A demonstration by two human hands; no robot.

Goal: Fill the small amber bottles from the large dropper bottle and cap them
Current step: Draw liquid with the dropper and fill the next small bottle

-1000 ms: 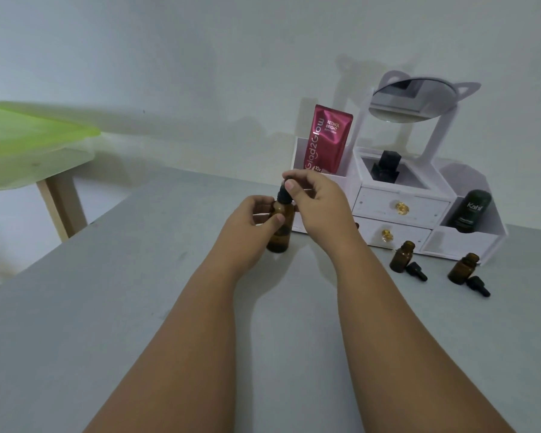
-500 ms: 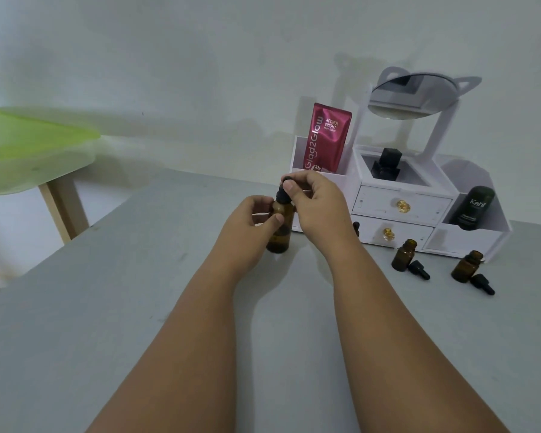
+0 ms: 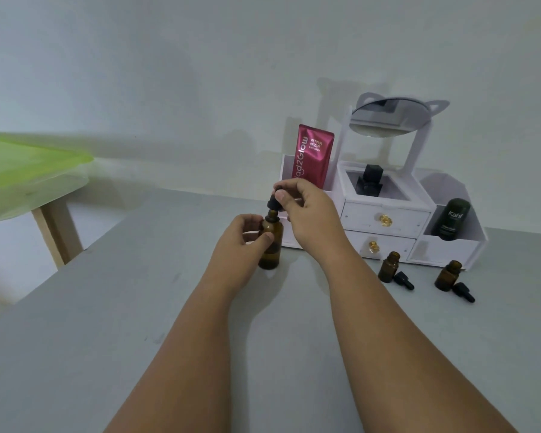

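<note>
Mid-frame: left hand [image 3: 242,242] grip wraps the large dropper bottle [image 3: 270,250], smooth amber glass cyl., upright on matte grey surface [image 3: 75,354]. Right hand [image 3: 308,210] grip pinches black dropper cap [image 3: 275,202] just above neck; pipette hard to make out. Small amber bottles [image 3: 389,267] uncapped, right of center.

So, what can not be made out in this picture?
Head view:
- Liquid level in the big bottle: dark glass, left hand in front.
- Dropper bulb: covered by the right hand.
- Whether the small bottles hold liquid: too small, dark.
</note>
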